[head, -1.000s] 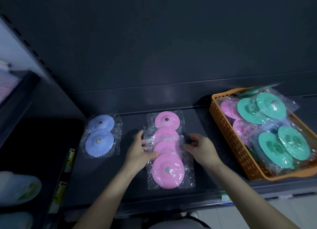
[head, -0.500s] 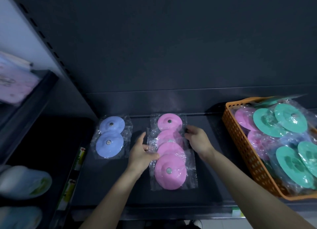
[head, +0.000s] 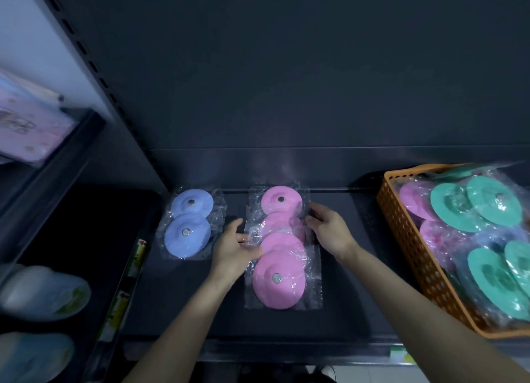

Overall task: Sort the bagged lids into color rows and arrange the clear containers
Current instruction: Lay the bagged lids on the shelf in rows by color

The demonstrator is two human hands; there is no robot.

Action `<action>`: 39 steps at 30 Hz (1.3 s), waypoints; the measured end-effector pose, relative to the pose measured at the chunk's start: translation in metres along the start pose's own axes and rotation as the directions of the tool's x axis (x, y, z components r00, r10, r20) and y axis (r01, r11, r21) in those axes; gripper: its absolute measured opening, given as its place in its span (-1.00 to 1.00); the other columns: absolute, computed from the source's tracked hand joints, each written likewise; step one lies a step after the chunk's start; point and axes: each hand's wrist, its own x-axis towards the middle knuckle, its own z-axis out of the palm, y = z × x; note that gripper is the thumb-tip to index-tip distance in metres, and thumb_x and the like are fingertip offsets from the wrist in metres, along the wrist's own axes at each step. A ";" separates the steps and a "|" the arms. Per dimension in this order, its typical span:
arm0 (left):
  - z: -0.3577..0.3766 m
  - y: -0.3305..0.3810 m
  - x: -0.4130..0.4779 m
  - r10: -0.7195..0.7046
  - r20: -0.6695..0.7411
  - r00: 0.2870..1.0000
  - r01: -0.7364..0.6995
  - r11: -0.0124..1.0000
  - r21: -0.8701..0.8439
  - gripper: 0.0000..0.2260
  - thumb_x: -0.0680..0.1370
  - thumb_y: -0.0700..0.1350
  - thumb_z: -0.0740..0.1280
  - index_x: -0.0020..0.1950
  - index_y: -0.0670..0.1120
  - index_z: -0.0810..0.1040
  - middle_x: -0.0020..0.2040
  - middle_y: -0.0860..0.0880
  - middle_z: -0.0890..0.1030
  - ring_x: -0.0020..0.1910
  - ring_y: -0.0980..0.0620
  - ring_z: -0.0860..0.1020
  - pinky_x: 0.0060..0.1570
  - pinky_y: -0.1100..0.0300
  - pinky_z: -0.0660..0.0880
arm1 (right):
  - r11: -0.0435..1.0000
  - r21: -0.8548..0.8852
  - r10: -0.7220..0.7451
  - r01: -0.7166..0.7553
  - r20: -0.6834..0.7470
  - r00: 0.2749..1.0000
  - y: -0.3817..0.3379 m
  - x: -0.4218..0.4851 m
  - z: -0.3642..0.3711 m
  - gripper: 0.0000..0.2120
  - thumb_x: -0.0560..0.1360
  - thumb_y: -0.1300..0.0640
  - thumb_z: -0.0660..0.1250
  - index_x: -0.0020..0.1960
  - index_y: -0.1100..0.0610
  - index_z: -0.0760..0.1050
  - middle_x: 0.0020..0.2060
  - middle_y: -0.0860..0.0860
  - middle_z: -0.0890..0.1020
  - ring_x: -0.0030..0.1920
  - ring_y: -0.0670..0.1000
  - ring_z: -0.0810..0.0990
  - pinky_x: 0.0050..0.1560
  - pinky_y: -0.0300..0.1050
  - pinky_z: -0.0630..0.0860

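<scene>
The pink lids (head: 282,247) on the shelf (head: 344,311) are pressed at 9 o'clock by straight fingers of the left hand (head: 233,250) and pinched at 2 o'clock by curled fingers of the right hand (head: 327,227), with blue lids (head: 189,222) farther at 9 and a basket (head: 407,239) at 3.

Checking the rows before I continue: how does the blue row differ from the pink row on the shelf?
The blue row shows two lids; the pink row shows four, overlapping. The blue row lies untouched, while the left hand and right hand touch the pink row's sides. Both are bagged in clear plastic and run front to back.
</scene>
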 end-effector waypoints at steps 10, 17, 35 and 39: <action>-0.004 -0.004 -0.021 0.269 0.080 0.960 -0.280 0.929 0.243 -0.40 0.48 -0.23 0.40 0.47 -0.03 0.27 0.35 0.13 0.35 0.31 0.24 0.33 0.26 0.49 0.19 | 0.912 -0.363 -0.119 0.191 0.212 0.970 0.018 -0.073 -0.008 -0.14 0.36 -0.13 0.47 0.50 -0.19 0.03 0.48 -0.10 0.11 0.51 -0.13 -0.03 0.43 -0.26 0.04; -0.002 -0.004 -0.022 0.345 0.138 0.928 -0.371 0.861 0.348 -0.51 0.49 -0.20 0.37 0.41 -0.10 0.37 0.31 0.06 0.44 0.30 0.11 0.40 0.23 0.34 0.27 | 0.677 -0.623 -0.189 0.392 0.368 0.911 0.035 -0.079 0.011 -0.16 0.39 -0.23 0.39 0.49 -0.29 -0.06 0.53 -0.03 -0.24 0.52 0.05 -0.27 0.52 0.00 -0.02; 0.004 0.049 -0.021 0.487 0.349 0.801 -0.598 0.614 0.515 -0.52 0.49 -0.09 0.39 0.39 -0.09 0.41 0.44 0.01 0.33 0.44 0.06 0.26 0.35 0.36 0.09 | 0.778 -0.625 -0.265 0.063 -0.236 0.935 -0.011 -0.106 -0.048 -0.52 0.50 0.12 0.36 0.37 0.21 0.39 0.41 0.15 0.36 0.41 0.10 0.35 0.36 -0.17 0.26; 0.022 0.064 -0.022 0.517 0.431 0.740 -0.672 0.592 0.445 -0.55 0.51 -0.10 0.37 0.39 -0.10 0.41 0.40 0.02 0.38 0.41 0.09 0.29 0.31 0.39 0.11 | 0.767 -0.641 -0.308 -0.018 -0.393 0.866 -0.015 -0.125 -0.068 -0.61 0.49 0.16 0.36 0.30 0.21 0.48 0.33 0.12 0.46 0.29 0.12 0.47 0.26 -0.08 0.39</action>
